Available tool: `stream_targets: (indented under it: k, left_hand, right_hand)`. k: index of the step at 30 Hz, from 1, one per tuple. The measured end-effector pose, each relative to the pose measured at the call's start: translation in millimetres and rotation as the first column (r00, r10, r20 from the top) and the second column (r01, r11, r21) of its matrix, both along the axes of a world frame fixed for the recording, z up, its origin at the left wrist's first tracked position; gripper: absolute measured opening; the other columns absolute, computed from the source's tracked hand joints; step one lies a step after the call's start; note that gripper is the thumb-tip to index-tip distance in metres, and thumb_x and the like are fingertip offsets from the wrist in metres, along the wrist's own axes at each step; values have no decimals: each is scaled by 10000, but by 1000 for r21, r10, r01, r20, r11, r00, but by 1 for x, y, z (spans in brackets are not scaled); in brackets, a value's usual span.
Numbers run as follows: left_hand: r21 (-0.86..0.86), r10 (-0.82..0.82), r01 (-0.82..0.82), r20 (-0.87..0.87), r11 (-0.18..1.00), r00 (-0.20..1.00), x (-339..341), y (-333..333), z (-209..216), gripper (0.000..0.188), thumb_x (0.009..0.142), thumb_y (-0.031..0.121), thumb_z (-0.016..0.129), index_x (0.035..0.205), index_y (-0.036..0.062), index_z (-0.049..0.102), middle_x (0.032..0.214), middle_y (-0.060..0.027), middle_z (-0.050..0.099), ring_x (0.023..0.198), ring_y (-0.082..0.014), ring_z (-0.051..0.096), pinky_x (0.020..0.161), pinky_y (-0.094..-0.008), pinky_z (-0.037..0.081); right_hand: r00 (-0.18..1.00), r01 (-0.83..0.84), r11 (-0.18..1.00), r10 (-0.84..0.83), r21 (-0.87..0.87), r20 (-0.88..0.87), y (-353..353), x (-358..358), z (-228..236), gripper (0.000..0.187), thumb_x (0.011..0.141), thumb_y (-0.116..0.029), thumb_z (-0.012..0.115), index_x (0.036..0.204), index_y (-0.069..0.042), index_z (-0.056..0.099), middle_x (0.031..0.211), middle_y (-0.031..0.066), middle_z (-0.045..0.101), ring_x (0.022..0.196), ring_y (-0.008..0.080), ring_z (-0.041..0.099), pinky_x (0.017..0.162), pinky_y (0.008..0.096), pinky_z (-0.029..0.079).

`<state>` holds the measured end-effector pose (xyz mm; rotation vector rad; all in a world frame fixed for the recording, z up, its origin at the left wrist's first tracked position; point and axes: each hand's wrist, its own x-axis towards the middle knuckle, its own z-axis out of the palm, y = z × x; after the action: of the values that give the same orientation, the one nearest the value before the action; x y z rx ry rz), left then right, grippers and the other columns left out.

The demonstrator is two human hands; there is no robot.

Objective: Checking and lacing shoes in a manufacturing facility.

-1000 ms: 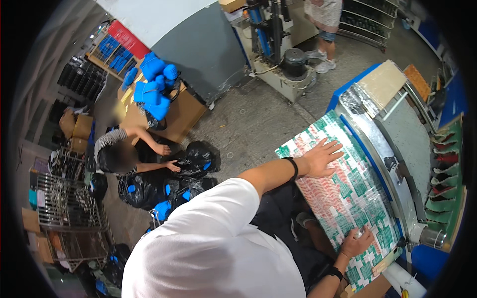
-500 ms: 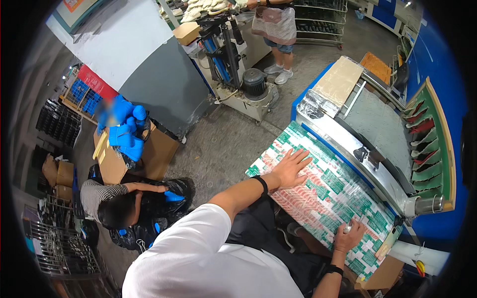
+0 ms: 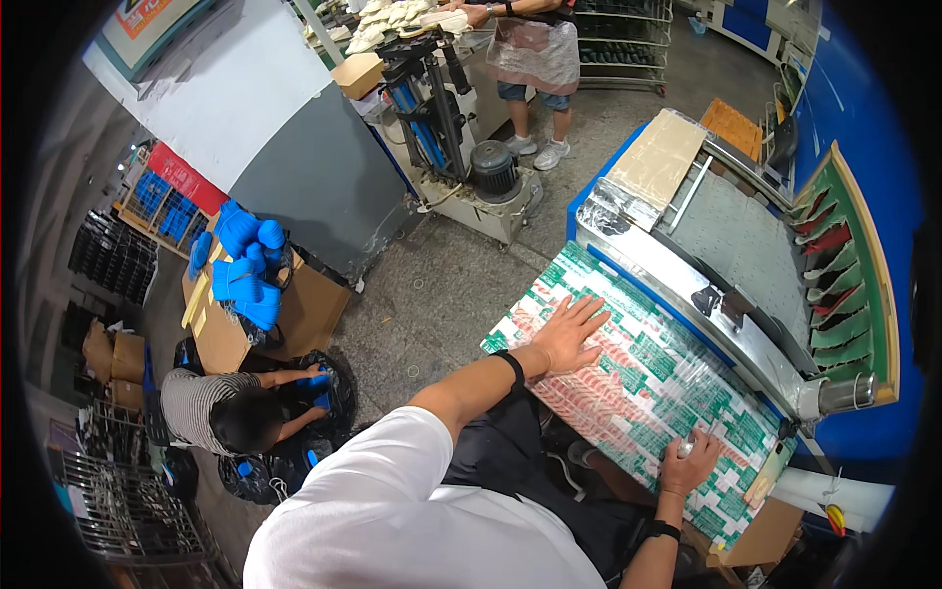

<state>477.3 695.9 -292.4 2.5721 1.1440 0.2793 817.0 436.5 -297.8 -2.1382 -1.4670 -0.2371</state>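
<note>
My left hand [image 3: 569, 337] lies flat with its fingers spread on a tabletop [image 3: 628, 393] covered in green, white and red printed strips. Toward the near right part of the same surface, my right hand [image 3: 691, 463] rests with its fingers curled. A small pale, shiny thing [image 3: 686, 448] shows at its thumb and fingers; its kind is too small to make out. Beyond the tabletop's far edge runs a machine with a metal rim [image 3: 687, 275] and a grey belt [image 3: 741, 240].
Right of the belt stands a green rack [image 3: 849, 285] holding several flat pieces. A motor [image 3: 495, 170] sits on a machine base ahead. At left, a crouching person [image 3: 221, 412] handles blue things over black bags, near a cardboard box [image 3: 309, 314]. Another person [image 3: 533, 59] stands at the back.
My hands keep their places on the tabletop. The view has shifted slightly. The crouching person has drawn both hands together over a black bag, around a blue thing.
</note>
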Motion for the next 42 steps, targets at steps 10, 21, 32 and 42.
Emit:
stream_targets:
  k: [10,21,32,42]
  left_hand:
    - [34,-6,6,-7,999,1000,3,2,-6,836,1072,550,548,1773,140,348,1856,-159,260,1721,-386,193,1397,-617,118]
    - [48,-8,8,12,999,1000,4,2,-4,832,1069,545,563,1762,130,367,1846,-169,282,1711,-395,222,1391,-625,132]
    - [45,-4,4,2,999,1000,4,3,-4,827,1077,561,545,1765,139,364,1850,-163,275,1716,-389,211,1395,-620,125]
    - [35,1,0,-6,999,1000,3,2,-4,826,1078,562,545,1768,148,361,1849,-164,277,1717,-387,213,1399,-617,118]
  right_hand:
    - [1000,21,1000,-21,-1,23,-3,4,-7,421,851,-275,810,1210,-63,749,1265,214,655,1214,473,628,1077,586,510]
    - [999,9,1000,-10,19,43,-2,3,-5,382,861,-245,797,1193,-68,732,1221,179,647,1175,440,635,1045,568,512]
    - [1000,17,1000,-17,-18,9,-2,4,-6,409,845,-251,817,1203,-69,740,1262,197,648,1210,464,631,1063,582,517]
    - [1000,24,999,-24,-21,17,-1,3,-7,410,848,-254,816,1207,-76,731,1276,199,647,1238,470,623,1079,586,507]
